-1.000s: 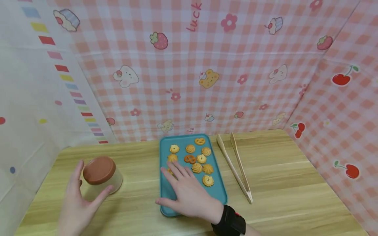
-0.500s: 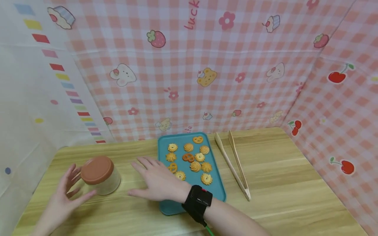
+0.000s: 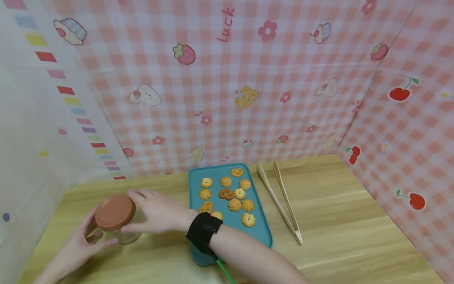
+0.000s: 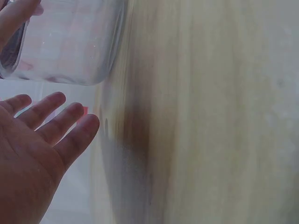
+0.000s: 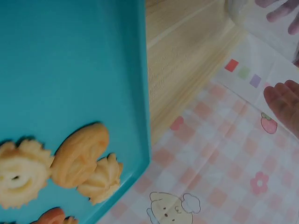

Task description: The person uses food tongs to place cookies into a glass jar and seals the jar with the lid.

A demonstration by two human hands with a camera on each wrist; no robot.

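Observation:
A clear jar (image 4: 70, 42) with a reddish-brown lid (image 3: 114, 212) stands upright at the left of the table. Along its left side is my left hand (image 3: 79, 242), fingers spread and thumb in front. The left wrist view has the left fingers (image 4: 77, 140) apart from the glass, straight or slightly bent. My right hand (image 3: 161, 213) reaches in from the right, its fingertips at the lid's far right edge and its thumb by the near right side. Its fingers (image 5: 282, 102) look extended. Part of the jar is hidden behind the right hand.
Right of the jar lies a teal tray (image 3: 260, 225) bearing several cookies (image 3: 235, 205) and pretzels (image 3: 226, 194), under the right forearm. Wooden tongs (image 3: 281, 205) lie beyond it. A checked cloth (image 3: 213, 79) hangs behind the wooden table (image 3: 340, 221).
My right hand has moved left from over the tray to the jar, uncovering cookies. The left hand has shifted a little and stays beside the jar.

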